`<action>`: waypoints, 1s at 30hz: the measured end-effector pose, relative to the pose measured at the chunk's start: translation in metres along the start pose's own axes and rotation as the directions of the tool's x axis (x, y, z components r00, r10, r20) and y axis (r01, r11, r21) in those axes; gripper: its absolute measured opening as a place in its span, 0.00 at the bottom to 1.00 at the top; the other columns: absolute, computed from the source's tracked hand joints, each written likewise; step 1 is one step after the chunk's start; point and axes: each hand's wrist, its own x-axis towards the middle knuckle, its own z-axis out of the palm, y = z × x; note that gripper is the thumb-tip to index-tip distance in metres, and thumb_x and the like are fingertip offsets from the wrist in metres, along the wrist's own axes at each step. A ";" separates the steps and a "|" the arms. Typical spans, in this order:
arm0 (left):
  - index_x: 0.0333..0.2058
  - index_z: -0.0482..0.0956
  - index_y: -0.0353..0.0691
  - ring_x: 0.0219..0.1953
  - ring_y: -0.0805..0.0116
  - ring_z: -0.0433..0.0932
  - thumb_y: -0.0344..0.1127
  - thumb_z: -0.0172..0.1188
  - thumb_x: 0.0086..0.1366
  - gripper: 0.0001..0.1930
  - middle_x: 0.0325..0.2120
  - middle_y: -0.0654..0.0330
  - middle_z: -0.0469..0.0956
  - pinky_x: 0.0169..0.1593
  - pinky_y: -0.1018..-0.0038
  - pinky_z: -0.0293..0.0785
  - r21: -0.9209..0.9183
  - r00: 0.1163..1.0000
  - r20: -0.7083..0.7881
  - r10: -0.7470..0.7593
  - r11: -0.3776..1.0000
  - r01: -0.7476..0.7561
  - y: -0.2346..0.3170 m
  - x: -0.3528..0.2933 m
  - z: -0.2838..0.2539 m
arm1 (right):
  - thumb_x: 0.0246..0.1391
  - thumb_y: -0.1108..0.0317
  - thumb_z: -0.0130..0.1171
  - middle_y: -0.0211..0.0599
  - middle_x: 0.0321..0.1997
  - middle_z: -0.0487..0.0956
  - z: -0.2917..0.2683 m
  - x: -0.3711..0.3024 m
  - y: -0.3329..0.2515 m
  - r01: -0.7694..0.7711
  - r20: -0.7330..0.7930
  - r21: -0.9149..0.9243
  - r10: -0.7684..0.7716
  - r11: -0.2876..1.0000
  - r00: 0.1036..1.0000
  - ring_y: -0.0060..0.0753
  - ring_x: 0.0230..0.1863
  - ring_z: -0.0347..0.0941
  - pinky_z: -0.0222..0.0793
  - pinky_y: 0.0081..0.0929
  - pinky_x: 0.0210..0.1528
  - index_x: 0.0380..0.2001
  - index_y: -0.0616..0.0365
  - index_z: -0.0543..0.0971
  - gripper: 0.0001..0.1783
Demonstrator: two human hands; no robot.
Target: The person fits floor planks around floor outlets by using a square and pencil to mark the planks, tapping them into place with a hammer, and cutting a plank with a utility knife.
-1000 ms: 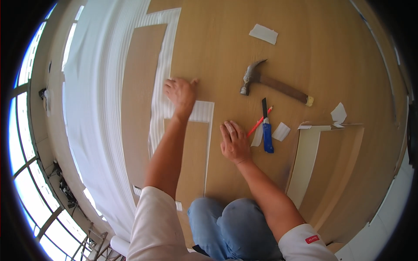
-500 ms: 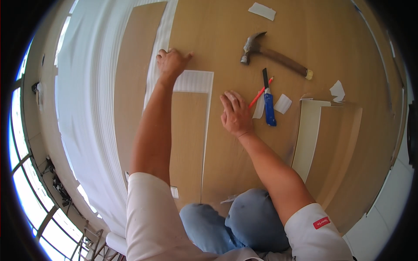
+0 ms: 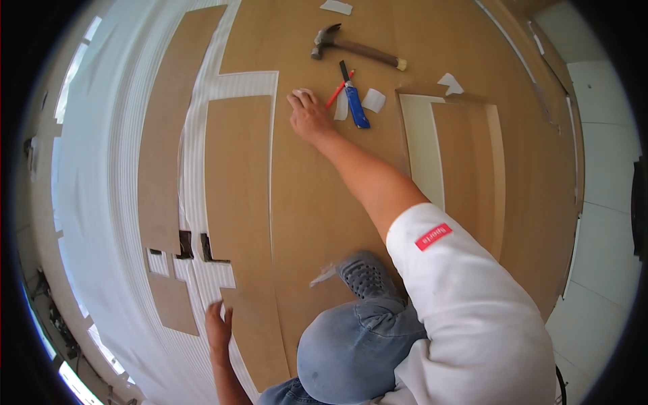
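My left hand (image 3: 219, 327) is low in the view, thumb and fingers apart, nothing visibly in it. It is beside the near part of a long light-brown board strip (image 3: 237, 169), next to a notch in its edge. My right hand (image 3: 309, 116) rests on a large light-brown board (image 3: 324, 196), fingers loosely bent and holding nothing I can see. Just right of it lie a red pencil (image 3: 334, 96) and a blue-handled utility knife (image 3: 358, 108), the knife crossing over the pencil. A claw hammer (image 3: 364, 52) with a wooden handle lies farther off.
White ribbed sheeting (image 3: 196, 152) shows between the strips. Another brown strip (image 3: 172, 128) lies at left, with dark openings (image 3: 206, 248) near its lower end. White scraps (image 3: 373, 100) are scattered on the board. A rectangular cutout (image 3: 422, 135) is at right. My shoe (image 3: 368, 275) stands on the board.
My left hand has left the far end of the strip and come back toward me, down by the notch. The view has shifted, so tools and board appear farther up and left.
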 end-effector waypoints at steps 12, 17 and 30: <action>0.64 0.69 0.34 0.66 0.38 0.64 0.31 0.72 0.59 0.35 0.64 0.41 0.65 0.67 0.54 0.63 -0.131 0.769 -0.282 -0.574 0.817 0.562 -0.076 -0.311 0.172 | 0.59 0.70 0.60 0.53 0.55 0.78 -0.248 -0.297 0.063 -0.339 0.059 -0.177 0.354 0.924 0.933 0.57 0.56 0.74 0.68 0.50 0.60 0.55 0.60 0.76 0.21; 0.68 0.61 0.34 0.67 0.37 0.60 0.33 0.73 0.55 0.44 0.67 0.39 0.60 0.70 0.53 0.60 -0.253 0.754 -0.280 -0.594 0.804 0.539 -0.085 -0.296 0.236 | 0.60 0.54 0.65 0.58 0.60 0.78 -0.393 -0.475 0.214 -0.774 0.055 -0.568 0.951 0.281 0.305 0.58 0.61 0.74 0.70 0.47 0.63 0.58 0.63 0.77 0.29; 0.67 0.65 0.38 0.65 0.40 0.65 0.34 0.78 0.49 0.46 0.63 0.42 0.65 0.67 0.55 0.64 -0.139 0.757 -0.399 -0.518 0.850 0.509 -0.056 -0.249 0.167 | 0.49 0.60 0.79 0.42 0.52 0.81 -0.431 -0.503 0.199 -0.972 0.490 -0.196 0.872 0.129 0.017 0.39 0.53 0.75 0.68 0.37 0.60 0.52 0.69 0.79 0.33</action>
